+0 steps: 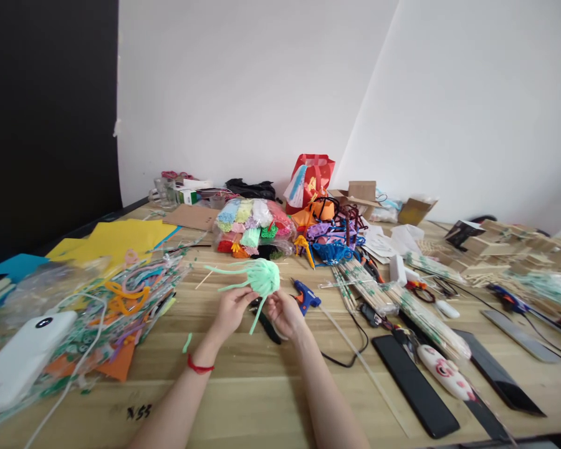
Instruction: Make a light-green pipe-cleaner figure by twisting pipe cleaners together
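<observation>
My left hand (231, 310) and my right hand (284, 313) both grip a mint-green ball of wound pipe cleaners (263, 276) with loose ends sticking out to the left and downward. I hold it just above the wooden table (262, 386). A red string is tied round my left wrist. Black scissors (266, 324) lie under my hands, partly hidden. A blue glue gun (305, 297) rests just right of my right hand, its black cord trailing toward me. A small green pipe-cleaner scrap (187, 342) lies left of my left forearm.
A white power bank (21, 362) and bagged coloured pipe cleaners (121, 312) lie left. Yellow sheets (116, 240), a bag of pastel pipe cleaners (252, 227) and a red bag (311, 178) sit behind. Bundles of sticks (378, 293), black strips (414, 383) and wooden blocks (505, 249) fill the right.
</observation>
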